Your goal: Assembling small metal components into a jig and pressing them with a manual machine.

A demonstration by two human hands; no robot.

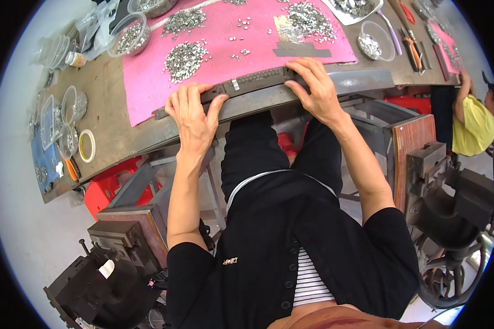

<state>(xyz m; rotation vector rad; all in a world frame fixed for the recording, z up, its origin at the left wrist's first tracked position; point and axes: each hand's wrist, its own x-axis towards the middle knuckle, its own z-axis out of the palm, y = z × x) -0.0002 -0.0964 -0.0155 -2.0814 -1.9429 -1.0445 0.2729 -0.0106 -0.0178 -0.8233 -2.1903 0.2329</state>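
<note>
From the head view, the only one I have, I see the bar (260,80) lying along the near edge of the table (107,82), at the front margin of the pink mat (140,90). It is long, narrow and dark grey, almost black, with a matte surface. A band of fine, closely set markings or parts runs along its middle; they are too small for me to make out. Toward its left part one small bright silver piece (235,84) stands out against the dark body. The bar looks slightly bowed, though my lens bends straight lines.

I have the left hand (192,118) at the left end, its fingers over the far side and the thumb on the near side, pinching the bar. The right hand (319,93) grips the other end likewise, thumb toward me.

Beyond the bar, a pile (185,61) of small silvery parts lies on the mat, and a flat dark strip (302,50) lies near the right hand.
</note>
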